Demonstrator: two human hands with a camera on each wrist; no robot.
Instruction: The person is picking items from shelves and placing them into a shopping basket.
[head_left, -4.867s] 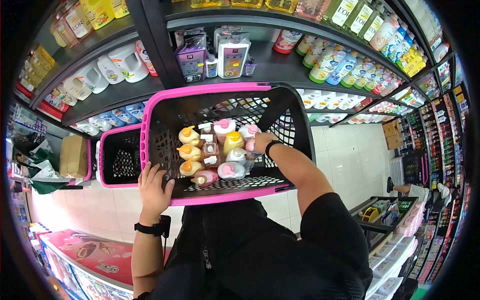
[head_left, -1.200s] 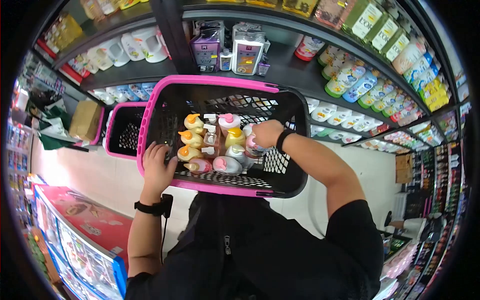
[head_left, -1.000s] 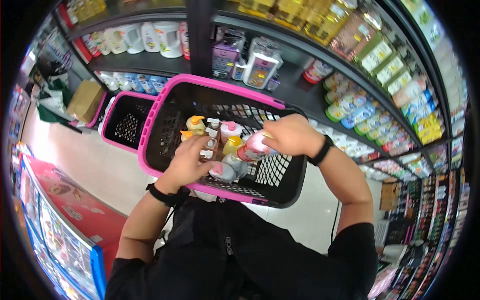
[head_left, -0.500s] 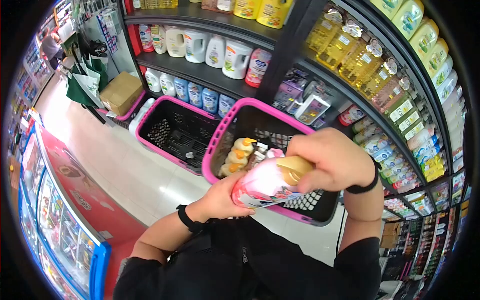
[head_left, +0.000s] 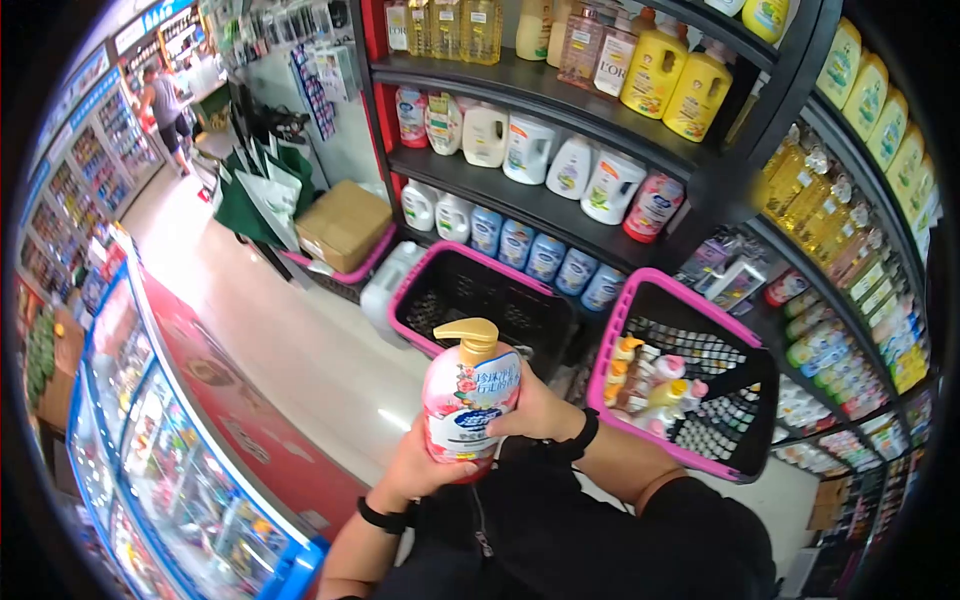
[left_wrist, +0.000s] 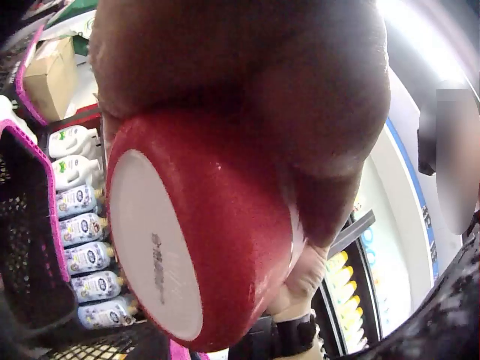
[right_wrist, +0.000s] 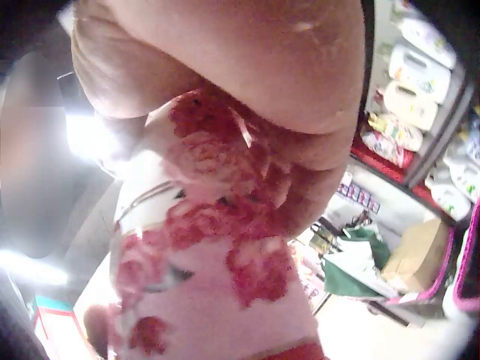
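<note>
Two sets of fingers clamp the bottle [head_left: 468,405], left hand [head_left: 418,466] low, right hand [head_left: 538,408] higher. It is outside the basket [head_left: 608,345], beyond its left edge; pump bottles [head_left: 660,392] fill that end.

Pump bottle [head_left: 470,405]: smooth, shiny plastic; pump top [head_left: 478,338] shiny gold. Baskets [head_left: 620,325]: plastic, pink rims, black holey sides. Box [head_left: 345,225]: dull brown cardboard. Floor [head_left: 300,345]: smooth, shiny.

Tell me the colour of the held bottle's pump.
The pump is gold, clearest in the head view.
</note>
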